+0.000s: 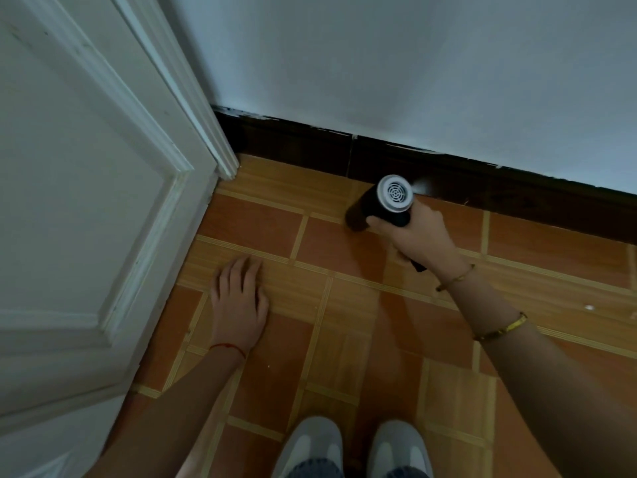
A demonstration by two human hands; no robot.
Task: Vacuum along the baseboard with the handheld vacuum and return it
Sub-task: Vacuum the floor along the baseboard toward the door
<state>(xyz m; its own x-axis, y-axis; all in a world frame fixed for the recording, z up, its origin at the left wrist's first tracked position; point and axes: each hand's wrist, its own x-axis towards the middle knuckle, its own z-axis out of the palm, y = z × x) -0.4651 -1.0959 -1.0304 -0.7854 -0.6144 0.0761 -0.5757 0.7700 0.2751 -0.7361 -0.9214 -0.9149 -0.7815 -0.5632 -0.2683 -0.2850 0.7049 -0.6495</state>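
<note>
My right hand (418,232) grips a black handheld vacuum (382,205) with a round white vent cap facing me. Its nozzle end points down-left at the orange floor tiles, close to the dark brown baseboard (482,182) that runs along the foot of the pale wall. The handle's lower tip shows below my palm. My left hand (239,301) lies flat on the floor with fingers spread, holding nothing, well left of the vacuum.
A white panelled door (79,219) and its frame (193,98) fill the left side, meeting the baseboard at the corner. My two grey shoes (351,446) stand at the bottom edge. A small white speck (588,308) lies on the tiles at right.
</note>
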